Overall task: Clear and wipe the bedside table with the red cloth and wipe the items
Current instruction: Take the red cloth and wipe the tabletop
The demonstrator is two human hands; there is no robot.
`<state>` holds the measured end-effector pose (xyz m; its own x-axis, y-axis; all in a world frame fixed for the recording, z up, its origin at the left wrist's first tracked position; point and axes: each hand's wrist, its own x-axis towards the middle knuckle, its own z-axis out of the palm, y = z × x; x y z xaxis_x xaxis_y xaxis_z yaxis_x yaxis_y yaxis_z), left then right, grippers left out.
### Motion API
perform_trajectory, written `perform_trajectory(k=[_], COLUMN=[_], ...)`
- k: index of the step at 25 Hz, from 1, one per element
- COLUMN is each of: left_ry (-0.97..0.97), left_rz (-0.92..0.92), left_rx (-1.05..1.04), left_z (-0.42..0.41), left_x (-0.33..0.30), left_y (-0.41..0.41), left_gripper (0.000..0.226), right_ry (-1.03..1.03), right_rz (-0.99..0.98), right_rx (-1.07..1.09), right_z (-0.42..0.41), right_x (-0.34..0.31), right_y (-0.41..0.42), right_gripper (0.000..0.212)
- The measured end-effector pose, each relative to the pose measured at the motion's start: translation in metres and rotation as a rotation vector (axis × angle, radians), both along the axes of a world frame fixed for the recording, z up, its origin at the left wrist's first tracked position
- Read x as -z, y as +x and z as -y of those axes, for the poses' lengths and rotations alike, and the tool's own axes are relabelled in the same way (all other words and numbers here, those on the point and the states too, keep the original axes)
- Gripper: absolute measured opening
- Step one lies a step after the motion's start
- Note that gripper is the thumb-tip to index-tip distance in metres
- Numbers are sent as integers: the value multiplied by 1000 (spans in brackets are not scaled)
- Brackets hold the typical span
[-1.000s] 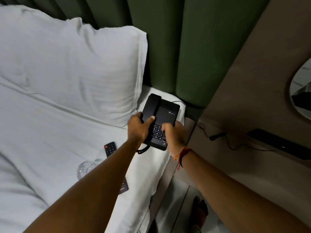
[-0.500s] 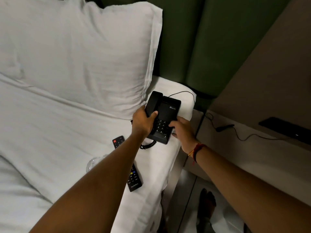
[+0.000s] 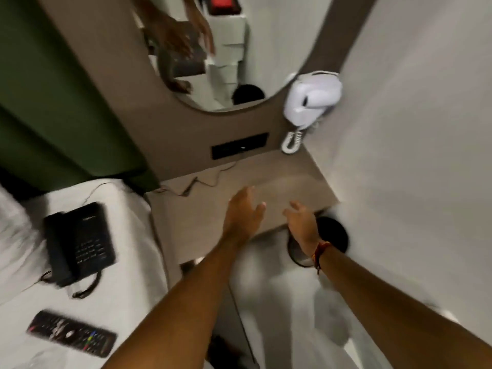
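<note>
The beige bedside table (image 3: 202, 217) fills the middle of the blurred head view. Over its near right part my left hand (image 3: 243, 213) hovers with fingers spread and nothing in it. My right hand (image 3: 300, 222), a red thread at its wrist, is open just right of it at the table's front edge. The black telephone (image 3: 78, 242) lies on the white bed (image 3: 133, 262) at the left, its coiled cord beside it. A black remote (image 3: 72, 332) lies on the sheet nearer to me. No red cloth shows on the table or bed.
A thin black cable (image 3: 194, 187) trails across the table's back. A black switch panel (image 3: 239, 149) and a mirror (image 3: 226, 49) sit on the wall behind. A white wall hairdryer (image 3: 311, 99) hangs at right. A dark round bin (image 3: 332, 235) stands below the table's right corner.
Both hands have let go of the telephone, which now lies on the bed. The view has swung right, and both hands now reach over the bedside table.
</note>
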<state>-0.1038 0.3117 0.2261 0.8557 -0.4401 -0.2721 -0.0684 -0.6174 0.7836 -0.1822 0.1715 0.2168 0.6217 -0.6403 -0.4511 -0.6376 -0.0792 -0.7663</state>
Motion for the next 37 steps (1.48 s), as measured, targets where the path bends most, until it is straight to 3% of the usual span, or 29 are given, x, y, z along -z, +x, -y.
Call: perform_trajectory(k=[6,11,17,20,23,26,28,32,37], left_ry=[-101,-80,180,286,303,138,-18,-324,-428], left_rz=[-66,-137,-31,-37,-166,-366,-554,-788,-789], left_rx=[357,581,749,722,677,595,494,354,35], left_z=[165,237,267,268,271,280,281,275,195], left_x=[13,44,86,102,110,103,86,58,73], left_y=[-204,-389,-490,-506,-508,-491,-464,-369,-186], left_gripper=[41,36,24,40,44,28,26,27,54], right_ry=[-137,-246,-128,104,301,292,181,159,159], right_rz=[-78,-189,-289,-186,-49,70,137,372,338], right_rx=[398,579,803,936,1047,1179,1204,991,553], right_z=[136,171,176,174,177,182,185,189,141], right_x=[-11,21,83,99,107,95,77,45,66], right_y=[-237,-452,-549,-552,-545,-527,-501,-399,-209], right_gripper=[33,23,40,46,31,6,14,18,37])
